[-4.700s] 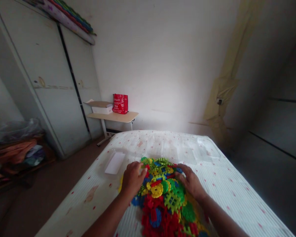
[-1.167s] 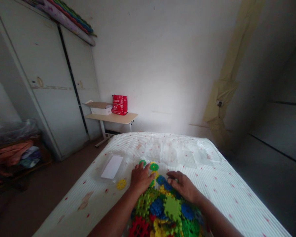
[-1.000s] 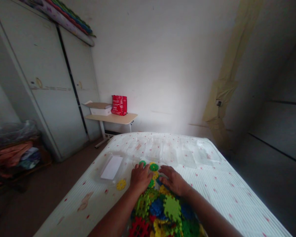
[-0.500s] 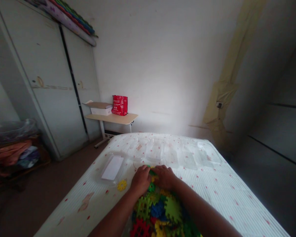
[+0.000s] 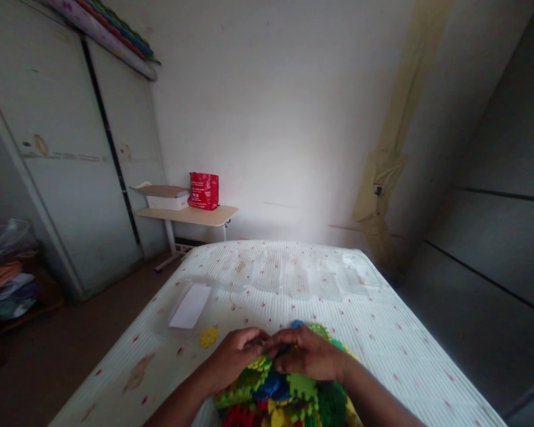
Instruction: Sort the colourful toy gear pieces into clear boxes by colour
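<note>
A heap of toothed, gear-like plastic pieces point(image 5: 273, 388) in green, blue, red and yellow lies at the near edge of my view. Over its far side, my left hand point(image 5: 242, 353) has its fingers curled inward, tips close to those of the other hand. My right hand point(image 5: 309, 354) is bent the same way, fingers folded down toward the pieces. Whatever sits between the fingertips is hidden. Left of my left hand, a single yellow gear-shaped piece point(image 5: 209, 337) lies apart on the spotted cover.
A clear tray with a white card point(image 5: 190, 306) rests at the left. Several transparent trays point(image 5: 296, 279) line the far part of the striped cover point(image 5: 409, 356). Beyond stand a small table point(image 5: 213, 216), a white box point(image 5: 167, 201) and a red bag point(image 5: 203, 191).
Both hands have drawn nearer to me and their fingers have curled together. Blue and green pieces now show beyond my right hand. The view has turned slightly right.
</note>
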`<action>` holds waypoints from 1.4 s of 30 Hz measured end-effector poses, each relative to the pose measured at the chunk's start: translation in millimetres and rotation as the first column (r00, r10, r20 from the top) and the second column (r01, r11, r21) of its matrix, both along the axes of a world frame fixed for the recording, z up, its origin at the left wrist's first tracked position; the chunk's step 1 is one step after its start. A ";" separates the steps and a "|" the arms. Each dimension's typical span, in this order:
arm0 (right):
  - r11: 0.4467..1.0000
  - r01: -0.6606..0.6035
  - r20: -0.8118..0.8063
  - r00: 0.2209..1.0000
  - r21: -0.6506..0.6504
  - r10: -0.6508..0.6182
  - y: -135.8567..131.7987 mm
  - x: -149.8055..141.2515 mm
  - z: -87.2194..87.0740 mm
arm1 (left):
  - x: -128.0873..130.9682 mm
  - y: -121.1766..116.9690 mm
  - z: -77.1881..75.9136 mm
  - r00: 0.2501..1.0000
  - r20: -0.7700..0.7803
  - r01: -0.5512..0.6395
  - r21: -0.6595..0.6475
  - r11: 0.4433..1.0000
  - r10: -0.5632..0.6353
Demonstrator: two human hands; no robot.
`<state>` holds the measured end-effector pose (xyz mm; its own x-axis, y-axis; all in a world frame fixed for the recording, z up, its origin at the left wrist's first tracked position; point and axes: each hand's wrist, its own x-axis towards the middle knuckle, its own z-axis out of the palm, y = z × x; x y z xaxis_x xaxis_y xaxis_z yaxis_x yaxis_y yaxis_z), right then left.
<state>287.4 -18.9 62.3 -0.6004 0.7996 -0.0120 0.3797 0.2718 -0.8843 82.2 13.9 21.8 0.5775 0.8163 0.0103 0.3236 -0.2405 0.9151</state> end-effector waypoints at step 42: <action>0.675 0.386 0.501 0.463 0.629 -0.731 39.8 187.4 -29.3 | 35.3 72.4 16.0 0.577 -0.551 -0.124 0.671 0.731 0.604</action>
